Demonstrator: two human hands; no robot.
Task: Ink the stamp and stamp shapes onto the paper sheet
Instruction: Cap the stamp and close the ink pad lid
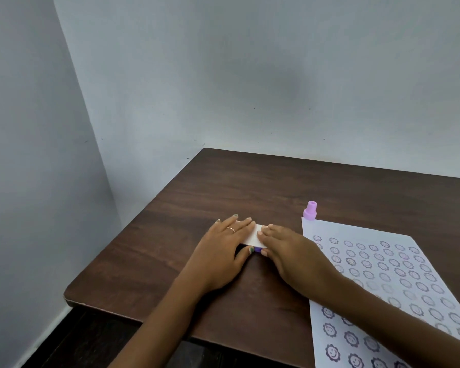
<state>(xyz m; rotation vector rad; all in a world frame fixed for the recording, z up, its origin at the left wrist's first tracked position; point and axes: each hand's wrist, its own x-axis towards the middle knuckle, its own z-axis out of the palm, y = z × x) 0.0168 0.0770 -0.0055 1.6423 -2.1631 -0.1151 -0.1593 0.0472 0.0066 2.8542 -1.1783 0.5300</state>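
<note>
A flat ink pad case [254, 236] with a white lid and a purple base lies on the brown table [223, 187]. My left hand [223, 251] rests flat on its left part, thumb at the front edge. My right hand [290, 251] lies on its right part, thumb against the purple base. A small lilac stamp [310, 210] stands upright at the top left corner of the white paper sheet [356, 229]. The sheet lies at the right and carries several rows of stamped smiling flower shapes. My right forearm crosses it.
The table stands in a corner between two pale grey walls [223, 75]. Its left edge [122, 251] and front edge are near my arms. Dark floor shows below the front edge.
</note>
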